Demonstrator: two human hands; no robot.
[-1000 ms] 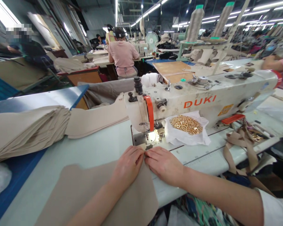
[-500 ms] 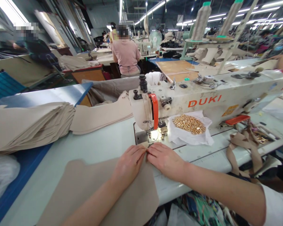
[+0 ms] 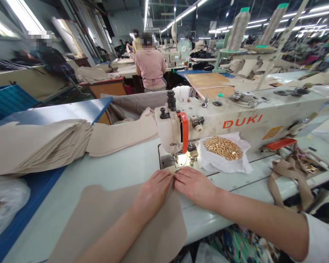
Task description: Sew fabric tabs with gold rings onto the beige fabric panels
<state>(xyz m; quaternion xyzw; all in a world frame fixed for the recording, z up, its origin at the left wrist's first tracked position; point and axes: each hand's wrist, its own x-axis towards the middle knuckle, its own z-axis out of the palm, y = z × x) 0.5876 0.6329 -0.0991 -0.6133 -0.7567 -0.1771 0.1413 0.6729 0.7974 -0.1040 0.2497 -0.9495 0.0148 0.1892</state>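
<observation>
Panel (image 3: 95, 208): one, beige, flat, smooth and matt; left edge notched, lower right corner rounded. Lies on the near part of the worktop (image 3: 131, 160), its top end raised to the fingers just in front of the needle area; a paler tip shows beyond them.

Left hand (image 3: 155, 191): fingers bunched, pinching the panel's top end; forearm across the panel.

Right hand (image 3: 196, 186): fingers bunched, pinching the same end, close beside the left; white sleeve. Exact fold under the fingertips hidden.

Worktop: pale, glossy, ruler marks along the near right side. Carries a white machine (image 3: 246, 113), lettered DUKI in orange, lamp lit at the needle; gold fittings (image 3: 223, 148), heaped on a white sheet (image 3: 222, 168); beige straps (image 3: 286, 166), tangled, at right; beige pieces (image 3: 120, 138), layered, behind left. Further left, a thick fanned stack (image 3: 38, 146) and a clear bag (image 3: 9, 204) over a blue surface.

Room: sewing hall, strip lights overhead. Two thread cones (image 3: 239, 31), grey, behind the machine; a co-worker (image 3: 151, 67) in pink, seated, back turned; a pale green fan (image 3: 184, 46) beyond.

Changes against one second ago: view swung left, so the machine sits farther right and more of the bag shows. Pinch unchanged, the panel's end at the same place before the needle.
</observation>
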